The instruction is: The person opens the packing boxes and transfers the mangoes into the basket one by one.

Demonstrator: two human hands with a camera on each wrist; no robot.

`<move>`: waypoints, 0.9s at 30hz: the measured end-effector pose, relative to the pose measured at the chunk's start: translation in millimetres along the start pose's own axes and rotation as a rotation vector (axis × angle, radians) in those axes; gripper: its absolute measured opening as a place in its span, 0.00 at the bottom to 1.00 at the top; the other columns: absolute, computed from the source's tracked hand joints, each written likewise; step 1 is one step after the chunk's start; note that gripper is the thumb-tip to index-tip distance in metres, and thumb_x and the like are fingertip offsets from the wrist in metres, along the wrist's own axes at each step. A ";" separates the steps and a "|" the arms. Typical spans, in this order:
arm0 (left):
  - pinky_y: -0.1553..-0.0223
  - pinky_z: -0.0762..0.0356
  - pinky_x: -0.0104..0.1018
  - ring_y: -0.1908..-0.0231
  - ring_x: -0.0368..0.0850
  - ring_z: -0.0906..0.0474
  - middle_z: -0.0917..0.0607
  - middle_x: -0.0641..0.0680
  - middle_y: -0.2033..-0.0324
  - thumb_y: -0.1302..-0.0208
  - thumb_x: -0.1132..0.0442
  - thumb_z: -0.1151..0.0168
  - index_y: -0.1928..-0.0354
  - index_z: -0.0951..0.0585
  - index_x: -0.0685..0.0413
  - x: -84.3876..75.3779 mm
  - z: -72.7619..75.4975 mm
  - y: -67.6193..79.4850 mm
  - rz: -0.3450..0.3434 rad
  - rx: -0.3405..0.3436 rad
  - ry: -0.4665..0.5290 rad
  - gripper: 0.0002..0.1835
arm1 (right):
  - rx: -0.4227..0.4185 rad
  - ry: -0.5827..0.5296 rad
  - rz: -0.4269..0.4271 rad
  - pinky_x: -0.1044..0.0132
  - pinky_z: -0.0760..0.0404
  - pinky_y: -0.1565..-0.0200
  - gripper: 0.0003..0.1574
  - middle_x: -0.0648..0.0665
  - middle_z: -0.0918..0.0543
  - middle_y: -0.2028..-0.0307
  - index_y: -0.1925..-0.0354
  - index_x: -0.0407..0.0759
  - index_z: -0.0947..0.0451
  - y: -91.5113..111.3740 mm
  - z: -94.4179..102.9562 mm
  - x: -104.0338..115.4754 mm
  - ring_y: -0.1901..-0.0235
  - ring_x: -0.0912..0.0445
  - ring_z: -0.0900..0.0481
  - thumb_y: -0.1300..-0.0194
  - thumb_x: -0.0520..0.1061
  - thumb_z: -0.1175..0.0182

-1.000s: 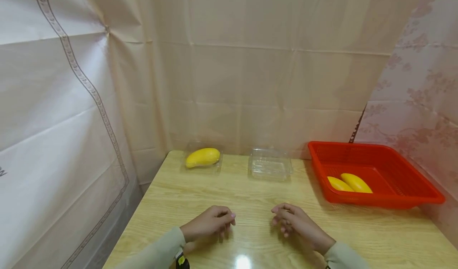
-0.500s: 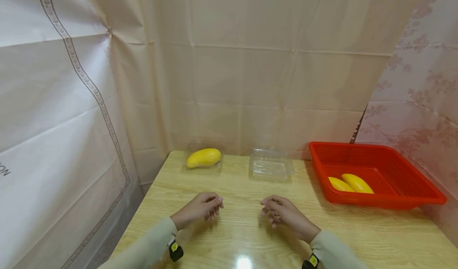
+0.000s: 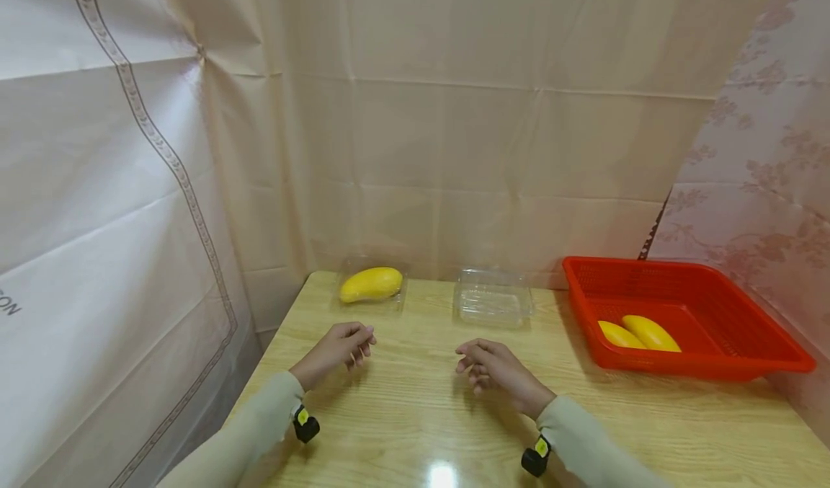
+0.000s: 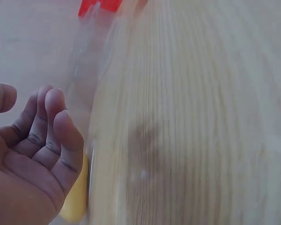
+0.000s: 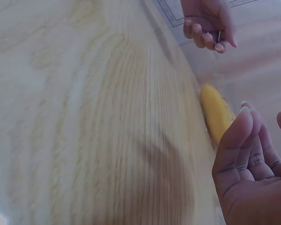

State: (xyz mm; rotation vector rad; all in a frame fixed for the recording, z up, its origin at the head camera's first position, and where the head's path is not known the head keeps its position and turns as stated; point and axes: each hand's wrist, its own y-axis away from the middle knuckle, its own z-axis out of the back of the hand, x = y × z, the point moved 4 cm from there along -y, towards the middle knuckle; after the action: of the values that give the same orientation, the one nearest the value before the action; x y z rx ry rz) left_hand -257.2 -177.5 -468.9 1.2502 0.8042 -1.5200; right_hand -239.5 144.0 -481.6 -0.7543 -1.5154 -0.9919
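Note:
My left hand (image 3: 337, 351) hovers over the table with loosely bent fingers, holding nothing. Just beyond it lies a yellow mango (image 3: 372, 285) in a transparent plastic container (image 3: 402, 304) at the back left. In the left wrist view, part of that mango (image 4: 76, 201) shows behind the fingers. Farther right, my right hand (image 3: 496, 371) is also over the table, its fingers relaxed and nothing between them. A second transparent plastic container (image 3: 493, 304) stands behind it near the back edge. In the right wrist view both hands are apart, with the mango (image 5: 215, 112) between them.
At the right a red plastic basket (image 3: 700, 365) contains two yellow mangoes (image 3: 651, 333), partly hidden by its front wall. Cloth (image 3: 441, 149) hangs behind the wood-grain table (image 3: 402, 430) and along both sides.
Both hands have moved forward and to the left over the table, the left one closer to the mango in its container. The containers and basket stay in place.

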 end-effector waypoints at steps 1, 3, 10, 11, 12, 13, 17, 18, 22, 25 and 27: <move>0.71 0.23 0.38 0.71 0.47 0.25 0.19 0.58 0.66 0.18 0.48 0.50 0.51 0.22 0.69 1.0 3.2 -1.5 0.005 -0.018 -0.005 0.26 | -0.002 0.002 -0.001 0.69 0.22 0.70 0.34 0.42 0.17 0.58 0.37 0.30 0.30 -2.0 -0.9 0.3 0.69 0.57 0.26 0.23 0.57 0.43; 0.71 0.23 0.38 0.71 0.47 0.24 0.19 0.58 0.66 0.18 0.48 0.51 0.51 0.22 0.68 3.3 9.5 -4.1 0.020 -0.054 -0.015 0.25 | -0.004 0.008 0.004 0.69 0.22 0.70 0.34 0.42 0.17 0.58 0.37 0.30 0.30 -5.9 -2.8 1.0 0.69 0.57 0.25 0.22 0.58 0.43; 0.70 0.23 0.39 0.71 0.47 0.23 0.18 0.55 0.66 0.18 0.47 0.51 0.50 0.21 0.68 13.9 31.7 -13.1 0.074 -0.155 -0.036 0.27 | -0.007 -0.005 0.023 0.69 0.22 0.71 0.34 0.41 0.17 0.59 0.38 0.29 0.30 -21.9 -7.5 0.0 0.71 0.57 0.25 0.22 0.58 0.43; 0.71 0.23 0.39 0.71 0.47 0.23 0.18 0.55 0.67 0.18 0.47 0.51 0.50 0.21 0.69 15.5 35.0 -14.4 0.078 -0.166 -0.032 0.27 | -0.008 -0.005 0.025 0.69 0.22 0.71 0.34 0.41 0.17 0.59 0.38 0.28 0.30 -24.4 -7.9 -0.4 0.71 0.58 0.25 0.22 0.57 0.43; 0.71 0.23 0.39 0.72 0.47 0.23 0.18 0.55 0.67 0.18 0.47 0.51 0.50 0.21 0.69 16.7 38.0 -15.6 0.079 -0.174 -0.032 0.27 | -0.009 -0.006 0.025 0.69 0.22 0.70 0.34 0.41 0.17 0.59 0.38 0.28 0.30 -27.0 -8.3 -1.1 0.71 0.58 0.25 0.22 0.57 0.44; 0.71 0.23 0.39 0.72 0.47 0.23 0.18 0.55 0.67 0.18 0.47 0.51 0.50 0.21 0.69 18.2 41.1 -16.9 0.081 -0.184 -0.027 0.26 | -0.010 -0.011 0.023 0.69 0.22 0.70 0.34 0.42 0.17 0.59 0.37 0.28 0.31 -29.9 -8.7 -1.8 0.71 0.58 0.26 0.22 0.57 0.44; 0.70 0.23 0.39 0.71 0.48 0.21 0.18 0.56 0.67 0.18 0.48 0.51 0.49 0.21 0.69 21.7 51.9 -21.2 0.092 -0.213 -0.020 0.26 | -0.017 -0.026 0.022 0.69 0.22 0.71 0.34 0.42 0.17 0.60 0.37 0.27 0.31 -40.6 -11.4 -3.2 0.72 0.58 0.26 0.22 0.56 0.44; 0.70 0.23 0.38 0.71 0.49 0.21 0.18 0.56 0.67 0.18 0.48 0.51 0.49 0.21 0.69 22.3 54.2 -22.1 0.094 -0.220 -0.020 0.26 | -0.016 -0.032 0.024 0.69 0.22 0.70 0.34 0.42 0.17 0.60 0.37 0.27 0.31 -43.5 -12.4 -3.2 0.72 0.58 0.26 0.22 0.56 0.44; 0.71 0.22 0.38 0.71 0.49 0.21 0.19 0.56 0.67 0.18 0.49 0.52 0.49 0.21 0.70 25.2 63.7 -26.4 0.095 -0.250 -0.022 0.25 | -0.014 -0.042 0.039 0.69 0.22 0.70 0.34 0.43 0.17 0.61 0.36 0.26 0.32 -55.2 -17.0 -1.3 0.73 0.59 0.25 0.21 0.55 0.45; 0.73 0.23 0.36 0.73 0.46 0.22 0.19 0.55 0.68 0.17 0.50 0.53 0.49 0.22 0.71 29.4 71.9 -31.1 0.099 -0.272 -0.007 0.25 | -0.013 -0.046 0.048 0.69 0.21 0.70 0.34 0.43 0.17 0.61 0.36 0.26 0.32 -64.2 -20.3 1.2 0.73 0.60 0.25 0.21 0.54 0.46; 0.74 0.23 0.34 0.73 0.44 0.22 0.19 0.54 0.69 0.17 0.50 0.53 0.48 0.22 0.71 32.5 77.5 -34.3 0.111 -0.287 0.008 0.25 | -0.013 -0.056 0.050 0.69 0.21 0.70 0.34 0.43 0.17 0.61 0.36 0.25 0.33 -70.4 -22.2 2.5 0.73 0.59 0.25 0.21 0.54 0.45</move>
State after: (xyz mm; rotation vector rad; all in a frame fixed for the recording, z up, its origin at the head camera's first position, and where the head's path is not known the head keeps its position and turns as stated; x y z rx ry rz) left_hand -314.5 -246.3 -483.5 1.0698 0.9080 -1.2616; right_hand -291.9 92.8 -491.4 -0.8315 -1.5324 -0.9509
